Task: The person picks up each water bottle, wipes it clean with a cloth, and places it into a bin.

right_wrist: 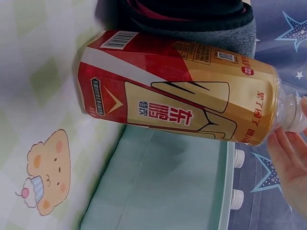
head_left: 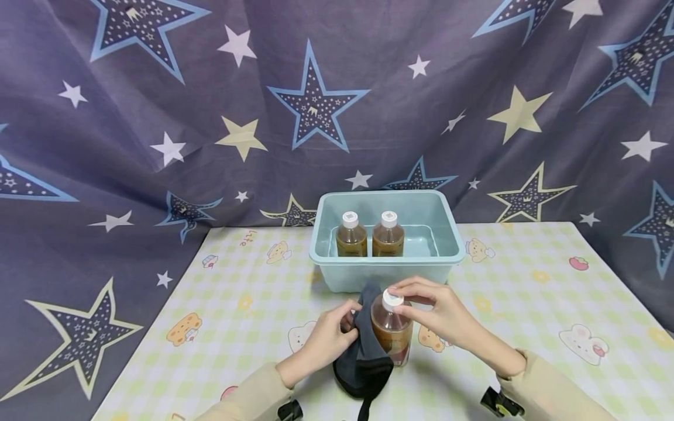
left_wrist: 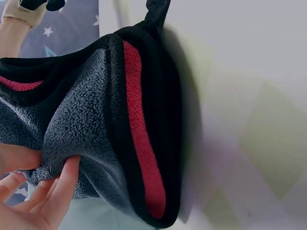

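Observation:
My left hand (head_left: 329, 333) pinches a dark grey fleece piece (head_left: 363, 345) between thumb and fingers. In the left wrist view this fleece (left_wrist: 81, 100) shows black bound edges, a red lining and a black strap at one end; its exact kind is unclear. Right beside it stands a drink bottle (head_left: 392, 333) with a white cap (head_left: 392, 299). The fingers and thumb of my right hand (head_left: 434, 307) grip the bottle at its cap. A red and gold label (right_wrist: 168, 103) wraps the bottle in the right wrist view, and the fleece is close behind it.
Behind the hands sits a light blue plastic bin (head_left: 389, 275). Inside it stand two similar white-capped bottles, a left one (head_left: 351, 237) and a right one (head_left: 388, 237). A checked, cartoon-printed cloth (head_left: 526, 292) covers the table, and a star-patterned curtain (head_left: 400, 117) hangs behind.

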### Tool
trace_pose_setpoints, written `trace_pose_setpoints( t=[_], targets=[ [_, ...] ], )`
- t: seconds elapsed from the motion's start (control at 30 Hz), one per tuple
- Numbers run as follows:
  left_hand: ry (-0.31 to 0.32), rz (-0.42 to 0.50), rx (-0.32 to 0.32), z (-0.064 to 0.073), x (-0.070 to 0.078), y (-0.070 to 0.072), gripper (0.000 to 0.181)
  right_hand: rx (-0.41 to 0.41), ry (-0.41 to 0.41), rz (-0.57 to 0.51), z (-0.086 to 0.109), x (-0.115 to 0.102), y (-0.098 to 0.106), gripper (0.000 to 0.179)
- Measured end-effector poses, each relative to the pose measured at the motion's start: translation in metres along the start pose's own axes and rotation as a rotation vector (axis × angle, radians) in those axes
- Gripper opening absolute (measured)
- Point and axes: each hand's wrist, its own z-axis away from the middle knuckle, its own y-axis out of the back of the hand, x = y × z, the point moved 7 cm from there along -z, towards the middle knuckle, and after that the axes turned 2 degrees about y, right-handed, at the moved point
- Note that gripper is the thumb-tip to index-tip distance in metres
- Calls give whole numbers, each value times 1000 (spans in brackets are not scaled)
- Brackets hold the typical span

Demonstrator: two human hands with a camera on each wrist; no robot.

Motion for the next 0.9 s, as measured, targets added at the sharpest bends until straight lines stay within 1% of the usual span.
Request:
trace_pose_setpoints(
  t=[0.23,0.47,0.67,0.9],
  targets=[
    [35,-14,-41,0,-11,-9,33,-1,-26,7,1,-1,1,24],
    [32,-49,-74,0,-18,-15,32,-5,-42,10,0,-2,1,24],
    [52,-71,-123,0,-24,-21,32,-4,-42,7,0,-2,1,24],
    [65,-58,-150,0,-27,-24,32,-8,-57,6,0,-1,2,24]
  ],
)
